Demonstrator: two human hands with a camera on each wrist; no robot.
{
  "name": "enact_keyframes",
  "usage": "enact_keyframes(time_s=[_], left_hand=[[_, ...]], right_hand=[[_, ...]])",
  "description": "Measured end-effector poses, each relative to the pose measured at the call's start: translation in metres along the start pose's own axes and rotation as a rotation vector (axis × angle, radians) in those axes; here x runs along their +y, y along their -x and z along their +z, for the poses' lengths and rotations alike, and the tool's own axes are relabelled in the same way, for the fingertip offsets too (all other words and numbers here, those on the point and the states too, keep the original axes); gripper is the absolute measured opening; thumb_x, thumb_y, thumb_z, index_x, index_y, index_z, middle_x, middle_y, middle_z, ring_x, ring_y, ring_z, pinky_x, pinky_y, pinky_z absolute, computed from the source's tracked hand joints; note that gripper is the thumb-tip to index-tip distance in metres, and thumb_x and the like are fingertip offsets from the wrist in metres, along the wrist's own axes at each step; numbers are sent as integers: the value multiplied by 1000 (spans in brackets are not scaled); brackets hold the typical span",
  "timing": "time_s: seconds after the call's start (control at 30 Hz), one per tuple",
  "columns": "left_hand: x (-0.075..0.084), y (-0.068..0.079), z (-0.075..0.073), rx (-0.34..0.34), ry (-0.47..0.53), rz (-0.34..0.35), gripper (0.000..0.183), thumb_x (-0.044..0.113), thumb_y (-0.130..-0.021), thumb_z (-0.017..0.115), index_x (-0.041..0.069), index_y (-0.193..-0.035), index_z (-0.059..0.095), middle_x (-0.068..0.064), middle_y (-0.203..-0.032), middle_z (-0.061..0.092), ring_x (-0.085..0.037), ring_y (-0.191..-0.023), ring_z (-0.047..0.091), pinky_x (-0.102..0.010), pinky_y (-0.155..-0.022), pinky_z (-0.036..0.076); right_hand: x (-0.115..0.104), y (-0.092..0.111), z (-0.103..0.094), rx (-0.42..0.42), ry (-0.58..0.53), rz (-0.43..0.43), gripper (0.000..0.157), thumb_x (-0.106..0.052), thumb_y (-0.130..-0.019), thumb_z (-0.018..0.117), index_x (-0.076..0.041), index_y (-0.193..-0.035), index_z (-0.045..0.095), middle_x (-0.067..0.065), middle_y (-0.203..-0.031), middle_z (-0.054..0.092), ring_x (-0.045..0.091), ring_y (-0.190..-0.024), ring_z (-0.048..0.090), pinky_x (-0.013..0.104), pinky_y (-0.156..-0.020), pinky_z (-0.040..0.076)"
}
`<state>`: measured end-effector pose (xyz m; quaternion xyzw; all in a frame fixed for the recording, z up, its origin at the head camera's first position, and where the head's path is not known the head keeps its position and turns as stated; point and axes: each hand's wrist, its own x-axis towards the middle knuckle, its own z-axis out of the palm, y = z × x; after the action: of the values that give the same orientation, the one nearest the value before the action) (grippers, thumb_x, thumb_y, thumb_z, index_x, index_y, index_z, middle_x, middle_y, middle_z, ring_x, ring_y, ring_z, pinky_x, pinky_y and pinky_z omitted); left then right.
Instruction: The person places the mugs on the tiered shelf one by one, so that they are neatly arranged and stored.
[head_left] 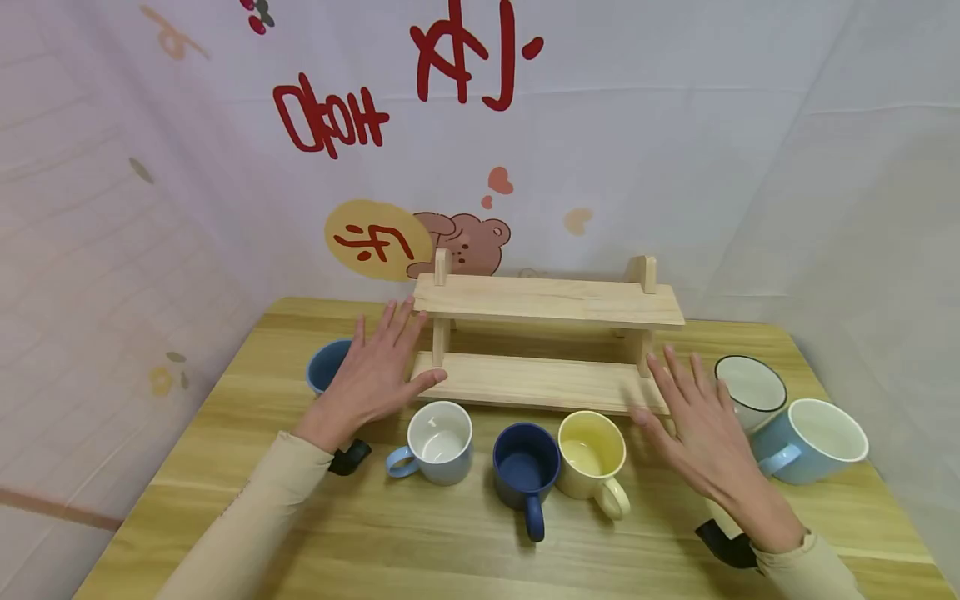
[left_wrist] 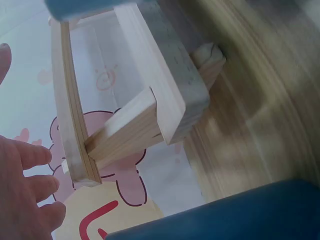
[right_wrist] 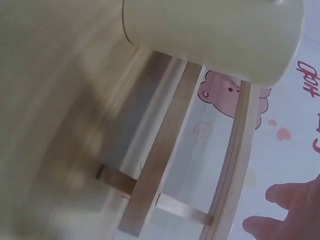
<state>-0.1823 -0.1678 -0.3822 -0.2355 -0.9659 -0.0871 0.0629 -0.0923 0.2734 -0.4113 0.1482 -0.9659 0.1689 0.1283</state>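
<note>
A two-tier wooden shelf (head_left: 547, 300) stands at the back of the table. My left hand (head_left: 375, 367) is spread at its left end, fingertips overlapping the upper board's edge in the head view. My right hand (head_left: 701, 425), fingers spread, hovers by the shelf's right end. Neither hand holds anything. In front of the shelf are a light blue mug with white inside (head_left: 441, 454), a navy mug (head_left: 527, 467) and a yellow mug (head_left: 592, 454), which looms large in the right wrist view. A blue mug (head_left: 327, 364) is partly hidden behind my left hand.
Right of my right hand stand a white mug with a dark rim (head_left: 750, 387) and a light blue mug (head_left: 813, 442). A printed white cloth (head_left: 637, 150) hangs behind the wooden table (head_left: 420, 550). Both shelf boards (head_left: 525, 379) carry nothing.
</note>
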Motion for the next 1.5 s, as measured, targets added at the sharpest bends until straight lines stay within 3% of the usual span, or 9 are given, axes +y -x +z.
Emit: enact_keyframes(time_s=[0.17, 0.53, 0.73, 0.8, 0.87, 0.97, 1.1, 1.17, 1.5], left_hand=[[-4, -8, 0, -3, 5, 12, 97, 75, -97, 45, 7, -164, 28, -13, -173, 8, -37, -159, 7, -72, -120, 6], [-5, -20, 2, -30, 9, 13, 100, 75, -97, 47, 6, -165, 23, -16, -173, 8, -35, -159, 6, -67, -123, 1], [-7, -20, 4, -18, 8, 24, 101, 75, -97, 47, 4, -164, 24, -16, -173, 10, -35, -159, 10, -67, -122, 6], [-8, -20, 5, -13, 8, 29, 101, 75, -97, 47, 4, -164, 24, -16, -172, 11, -34, -159, 12, -67, -122, 7], [-8, -20, 5, -11, 6, 32, 101, 75, -97, 47, 4, -164, 24, -16, -172, 11, -34, -158, 13, -68, -122, 9], [-7, -20, 7, -21, 9, 30, 101, 75, -97, 47, 4, -165, 22, -15, -173, 10, -33, -159, 12, -67, -122, 9], [-6, -19, 7, -32, 8, 26, 102, 74, -97, 48, 3, -165, 21, -15, -173, 10, -33, -159, 12, -66, -123, 9], [-6, -19, 7, -34, 4, 25, 102, 74, -97, 48, 3, -165, 21, -15, -173, 11, -33, -159, 12, -67, -123, 10], [-5, -19, 7, -42, 17, 24, 103, 75, -96, 48, 3, -165, 21, -15, -173, 11, -32, -159, 13, -67, -122, 10]], right_hand=[[5, 13, -6, 26, -69, 2, 75, -42, -106, 54, -12, -167, 20, 15, -172, 14, 40, -158, 2, 71, -120, 8], [18, 48, -21, 82, -270, 125, 68, -26, -107, 55, -19, -167, 22, 13, -171, 22, 42, -155, 18, 34, -127, 8], [24, 61, -25, 87, -365, 243, 61, -25, -110, 48, -22, -167, 24, 19, -168, 27, 55, -145, 30, 70, -114, 24], [25, 64, -24, 92, -387, 275, 60, -25, -111, 46, -24, -166, 25, 19, -167, 28, 59, -142, 34, 64, -115, 28], [26, 68, -22, 111, -396, 294, 58, -24, -111, 46, -23, -166, 27, 19, -166, 31, 57, -138, 38, 43, -118, 31], [27, 74, -17, 156, -420, 301, 56, -20, -111, 47, -17, -165, 31, 24, -162, 35, 31, -145, 40, 8, -107, 26], [28, 77, -7, 178, -511, 328, 56, -14, -111, 48, -7, -164, 29, 36, -157, 35, -12, -134, 34, -1, -97, 31], [28, 79, -3, 153, -568, 372, 57, -17, -112, 45, -5, -164, 25, 37, -158, 31, -18, -128, 33, -1, -94, 32], [27, 75, 6, 54, -719, 600, 69, -37, -114, 37, 6, -163, 13, 33, -165, 19, 42, -150, 23, -4, -94, 24]])
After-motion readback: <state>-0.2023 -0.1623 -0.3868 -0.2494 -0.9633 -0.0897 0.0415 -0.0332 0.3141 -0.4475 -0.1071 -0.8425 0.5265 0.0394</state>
